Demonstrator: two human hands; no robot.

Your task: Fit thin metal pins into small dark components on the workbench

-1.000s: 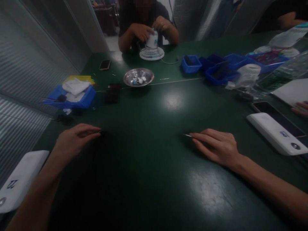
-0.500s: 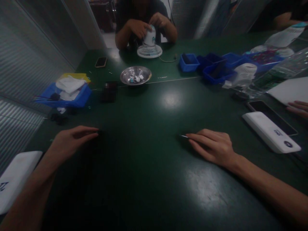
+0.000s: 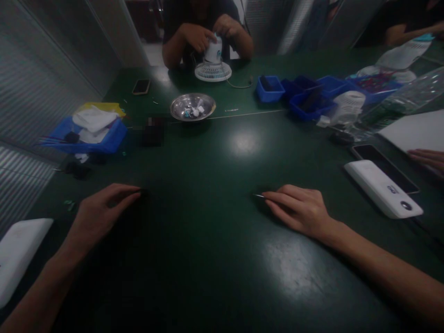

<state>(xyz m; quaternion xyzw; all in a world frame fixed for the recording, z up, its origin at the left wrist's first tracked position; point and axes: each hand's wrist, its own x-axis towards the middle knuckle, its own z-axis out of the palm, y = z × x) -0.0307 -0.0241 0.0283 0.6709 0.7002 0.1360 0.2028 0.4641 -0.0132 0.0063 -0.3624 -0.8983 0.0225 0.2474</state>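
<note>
My left hand [image 3: 99, 213] rests on the dark green table [image 3: 215, 240] at the lower left. Its thumb and fingers are pinched together over a small dark thing [image 3: 143, 191] that I cannot make out. At the lower right my right hand [image 3: 300, 210] lies low on the table with its fingers pressed together. A thin metal tool [image 3: 258, 196] pokes out to the left from under its fingertips. The two hands are well apart, with bare table between them.
Across the table a person holds a small white fan [image 3: 212, 69]. Nearby are a metal bowl [image 3: 192, 107], a phone [image 3: 141, 86], a blue tray of cloths [image 3: 83, 138], blue bins [image 3: 308, 99], a white power bank [image 3: 383, 188] and another person's hand [image 3: 426, 157].
The view has drifted a little, so objects sit slightly left and higher. Both my hands stay in place with the same grip.
</note>
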